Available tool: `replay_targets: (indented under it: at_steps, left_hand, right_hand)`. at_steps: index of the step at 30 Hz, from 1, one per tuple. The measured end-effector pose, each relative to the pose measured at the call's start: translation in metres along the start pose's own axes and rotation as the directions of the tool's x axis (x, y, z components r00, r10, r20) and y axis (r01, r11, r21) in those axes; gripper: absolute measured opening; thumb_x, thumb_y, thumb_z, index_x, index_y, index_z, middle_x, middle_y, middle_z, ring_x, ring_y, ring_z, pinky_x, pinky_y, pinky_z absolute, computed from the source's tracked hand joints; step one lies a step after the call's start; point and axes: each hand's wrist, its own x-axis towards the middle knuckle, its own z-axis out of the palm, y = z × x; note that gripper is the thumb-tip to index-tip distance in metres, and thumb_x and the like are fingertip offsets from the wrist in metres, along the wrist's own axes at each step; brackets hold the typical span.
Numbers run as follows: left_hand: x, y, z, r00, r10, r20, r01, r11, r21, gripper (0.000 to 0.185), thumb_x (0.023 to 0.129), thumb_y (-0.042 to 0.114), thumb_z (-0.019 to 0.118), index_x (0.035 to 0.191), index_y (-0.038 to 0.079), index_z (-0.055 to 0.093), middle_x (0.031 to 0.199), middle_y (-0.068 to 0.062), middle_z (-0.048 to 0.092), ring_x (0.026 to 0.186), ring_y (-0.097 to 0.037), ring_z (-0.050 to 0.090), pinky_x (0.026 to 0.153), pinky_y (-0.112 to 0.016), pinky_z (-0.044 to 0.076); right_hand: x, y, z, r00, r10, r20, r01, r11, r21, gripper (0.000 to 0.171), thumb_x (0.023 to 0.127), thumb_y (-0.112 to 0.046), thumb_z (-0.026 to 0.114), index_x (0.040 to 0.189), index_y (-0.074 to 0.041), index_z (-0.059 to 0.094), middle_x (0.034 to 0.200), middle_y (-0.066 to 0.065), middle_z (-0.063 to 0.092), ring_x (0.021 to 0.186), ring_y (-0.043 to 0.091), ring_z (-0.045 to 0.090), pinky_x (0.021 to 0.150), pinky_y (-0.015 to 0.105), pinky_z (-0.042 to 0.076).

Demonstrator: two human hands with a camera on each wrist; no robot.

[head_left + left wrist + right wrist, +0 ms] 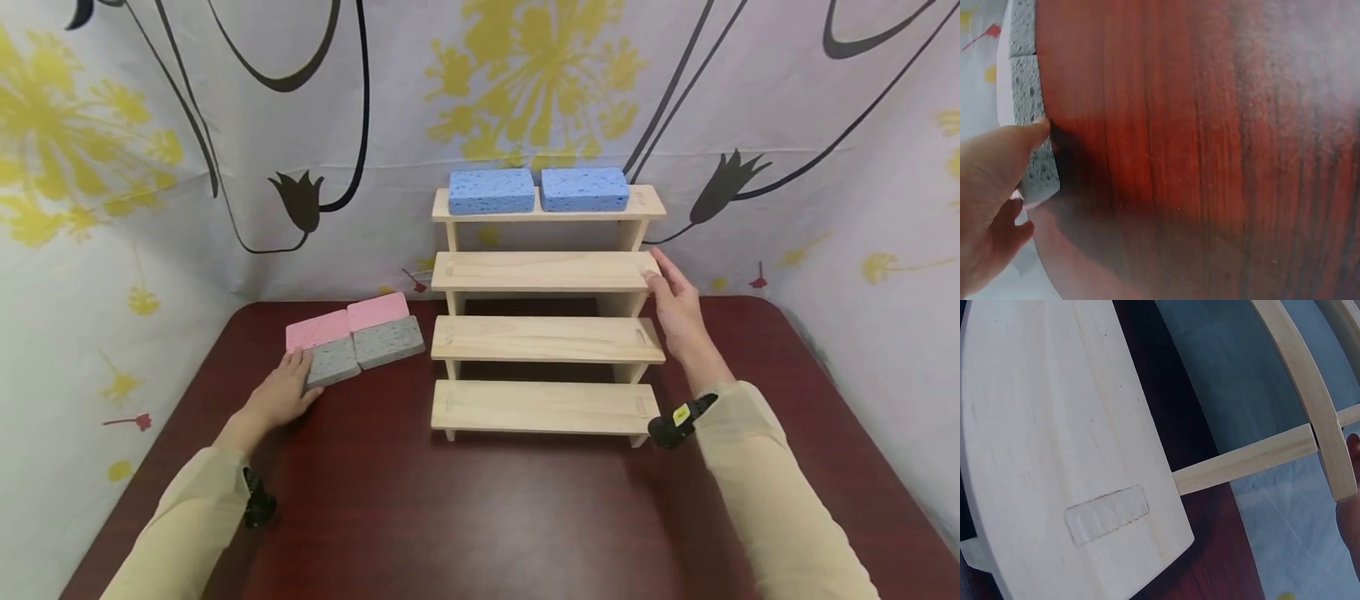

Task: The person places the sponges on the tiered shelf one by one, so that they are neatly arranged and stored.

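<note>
Sleeves closest to the lens, both mine, forearms on the dark red table (465,517). Count: four shelves on the wooden stepped rack (546,337), two blue sponges (491,191) on the top shelf, two pink sponges (347,321) and two grey sponges (365,350) in a block on the table, left of the rack. My left hand (281,396) lies flat, fingers relaxed, touching the near grey sponge, gripping nothing. My right hand (675,308) rests loosely open against the rack's right end at the second shelf from the top. Left wrist view alone shows my thumb tip (1038,128) on the grey sponge's edge. Right wrist view shows only a shelf end with its inset joint, hand barely visible.
</note>
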Motion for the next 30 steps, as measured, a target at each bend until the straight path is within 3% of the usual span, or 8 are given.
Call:
replay_targets:
  at_steps: [8, 14, 19, 25, 30]
  left_hand:
    - [0.003, 0.015, 0.001, 0.993, -0.077, 0.089, 0.073, 0.996, 0.040, 0.064, 0.095, 0.025, 0.046, 0.138, -0.018, 0.024, 0.144, -0.038, 0.021, 0.133, -0.053, 0.022, 0.105, -0.060, 0.029]
    - [0.009, 0.017, -0.011, 0.995, -0.069, 0.077, 0.060, 0.991, 0.116, 0.062, 0.093, 0.026, 0.051, 0.135, -0.015, 0.031, 0.140, -0.036, 0.031, 0.129, -0.049, 0.034, 0.097, -0.060, 0.038]
    - [0.012, 0.011, -0.014, 0.998, -0.044, 0.047, 0.038, 0.992, 0.119, 0.062, 0.090, 0.026, 0.057, 0.134, -0.013, 0.037, 0.136, -0.035, 0.039, 0.123, -0.048, 0.043, 0.097, -0.058, 0.039]
    - [0.010, 0.005, -0.017, 1.000, -0.007, -0.012, 0.008, 0.996, 0.091, 0.053, 0.086, 0.025, 0.064, 0.125, -0.008, 0.050, 0.118, -0.029, 0.058, 0.095, -0.038, 0.061, 0.085, -0.055, 0.048]
    - [0.007, 0.004, -0.020, 0.999, -0.032, -0.017, 0.032, 0.999, 0.039, 0.052, 0.082, 0.025, 0.069, 0.120, -0.007, 0.054, 0.108, -0.028, 0.063, 0.079, -0.031, 0.062, 0.077, -0.053, 0.051]
  right_hand:
    - [-0.002, 0.002, -0.008, 1.000, 0.007, 0.008, -0.006, 0.993, -0.115, 0.053, 0.097, -0.034, 0.040, 0.148, -0.027, 0.024, 0.156, 0.002, 0.018, 0.144, 0.020, 0.017, 0.118, 0.040, 0.011]
    - [-0.005, 0.003, -0.009, 1.000, 0.018, -0.001, -0.018, 0.993, -0.115, 0.053, 0.097, -0.035, 0.039, 0.148, -0.029, 0.023, 0.157, -0.001, 0.018, 0.145, 0.018, 0.016, 0.119, 0.038, 0.011]
    - [-0.007, 0.005, -0.009, 1.000, 0.024, -0.019, -0.026, 0.995, -0.097, 0.052, 0.098, -0.033, 0.038, 0.148, -0.027, 0.023, 0.156, -0.001, 0.018, 0.145, 0.018, 0.016, 0.119, 0.038, 0.010]
    - [-0.004, 0.005, -0.004, 1.000, 0.009, -0.020, -0.010, 0.998, -0.062, 0.052, 0.097, -0.032, 0.040, 0.147, -0.027, 0.026, 0.156, -0.001, 0.021, 0.144, 0.017, 0.019, 0.119, 0.037, 0.012]
    - [-0.001, 0.003, 0.000, 1.000, -0.004, -0.019, 0.004, 1.000, -0.026, 0.051, 0.097, -0.030, 0.043, 0.146, -0.026, 0.029, 0.154, 0.001, 0.025, 0.143, 0.017, 0.023, 0.119, 0.036, 0.013]
